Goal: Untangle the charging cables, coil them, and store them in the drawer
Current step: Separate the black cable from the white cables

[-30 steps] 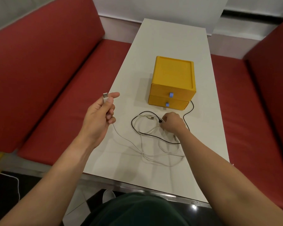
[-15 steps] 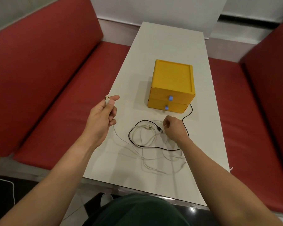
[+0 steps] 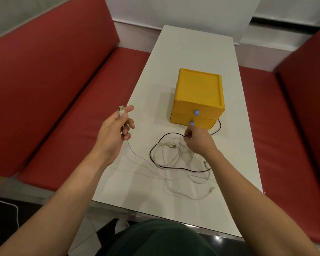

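Note:
A tangle of cables lies on the white table (image 3: pixel 190 52): a black cable (image 3: pixel 156 145) looping through several white cable (image 3: pixel 175 183) strands. My left hand (image 3: pixel 115 130) is raised at the table's left edge and pinches the white USB plug (image 3: pixel 121 110) of a white cable that trails down into the tangle. My right hand (image 3: pixel 198 140) pinches the black cable's end just in front of the yellow drawer box (image 3: pixel 199 93). Both of the box's drawers, each with a blue tab, are closed.
Red bench seats (image 3: pixel 72 115) flank the table on both sides. The table's near edge has a metal trim. A loose white plug (image 3: pixel 171 145) lies inside the tangle. Another white cord lies on the dark floor at the lower left.
My right hand has lifted the black cable's end away from the tangle toward the drawer box. My left hand still holds the USB plug raised in much the same place.

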`<state>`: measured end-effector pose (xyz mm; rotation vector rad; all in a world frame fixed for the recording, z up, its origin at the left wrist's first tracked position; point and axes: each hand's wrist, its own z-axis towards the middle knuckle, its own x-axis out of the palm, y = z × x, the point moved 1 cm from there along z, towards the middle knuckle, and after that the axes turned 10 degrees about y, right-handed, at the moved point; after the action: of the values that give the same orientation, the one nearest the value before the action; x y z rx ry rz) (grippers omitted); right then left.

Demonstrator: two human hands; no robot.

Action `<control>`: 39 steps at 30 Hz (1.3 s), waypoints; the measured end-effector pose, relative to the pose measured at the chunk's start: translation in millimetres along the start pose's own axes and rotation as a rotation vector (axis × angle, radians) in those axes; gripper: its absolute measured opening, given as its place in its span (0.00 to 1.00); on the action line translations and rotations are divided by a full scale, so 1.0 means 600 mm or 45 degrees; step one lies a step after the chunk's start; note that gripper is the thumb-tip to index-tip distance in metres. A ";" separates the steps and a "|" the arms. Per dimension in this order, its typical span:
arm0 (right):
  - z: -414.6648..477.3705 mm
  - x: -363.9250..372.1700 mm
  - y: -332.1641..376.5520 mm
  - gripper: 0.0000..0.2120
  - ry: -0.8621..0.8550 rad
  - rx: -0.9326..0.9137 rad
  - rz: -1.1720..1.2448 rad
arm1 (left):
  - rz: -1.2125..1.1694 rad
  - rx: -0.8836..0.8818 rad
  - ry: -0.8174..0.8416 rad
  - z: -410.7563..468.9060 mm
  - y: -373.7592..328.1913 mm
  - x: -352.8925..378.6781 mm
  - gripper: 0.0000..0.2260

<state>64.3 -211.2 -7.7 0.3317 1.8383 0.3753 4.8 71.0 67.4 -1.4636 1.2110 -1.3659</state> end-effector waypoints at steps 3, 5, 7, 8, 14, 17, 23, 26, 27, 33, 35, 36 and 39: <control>-0.026 -0.061 0.030 0.06 -0.158 -0.186 0.206 | 0.053 0.049 -0.009 0.004 -0.009 0.002 0.11; -0.049 -0.102 0.060 0.07 -0.258 -0.292 0.428 | 0.072 0.073 -0.015 0.005 -0.015 0.007 0.09; -0.067 -0.133 0.090 0.10 -0.342 -0.416 0.701 | 0.099 0.088 -0.004 0.006 -0.021 0.015 0.09; -0.076 -0.146 0.104 0.12 -0.378 -0.476 0.841 | 0.112 0.097 0.009 0.006 -0.024 0.019 0.10; -0.108 -0.187 0.172 0.16 -0.419 -0.651 1.427 | 0.182 0.169 0.116 0.005 -0.044 0.050 0.12; -0.106 -0.175 0.195 0.12 -0.317 -0.715 1.366 | 0.160 0.180 0.150 0.003 -0.051 0.067 0.11; -0.105 -0.150 0.235 0.08 -0.207 -0.707 1.056 | 0.091 0.137 0.232 0.000 -0.062 0.082 0.12; -0.103 -0.151 0.246 0.07 -0.177 -0.708 1.092 | 0.097 0.129 0.244 -0.003 -0.067 0.077 0.13; -0.103 -0.151 0.248 0.07 -0.158 -0.715 1.125 | 0.110 0.127 0.246 -0.004 -0.068 0.074 0.13; -0.098 -0.153 0.253 0.06 -0.059 -0.737 1.214 | 0.147 0.077 0.294 -0.009 -0.071 0.063 0.11; -0.096 -0.153 0.254 0.07 -0.029 -0.746 1.216 | 0.167 0.061 0.289 -0.009 -0.072 0.061 0.11; -0.094 -0.153 0.253 0.07 -0.012 -0.743 1.219 | 0.174 0.058 0.287 -0.009 -0.073 0.060 0.11; -0.088 -0.154 0.252 0.07 0.041 -0.685 1.200 | 0.229 0.070 0.301 -0.007 -0.078 0.057 0.11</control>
<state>46.1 -116.2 150.0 0.8001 1.4284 1.4866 5.7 49.5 121.1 -1.1485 1.4051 -1.4647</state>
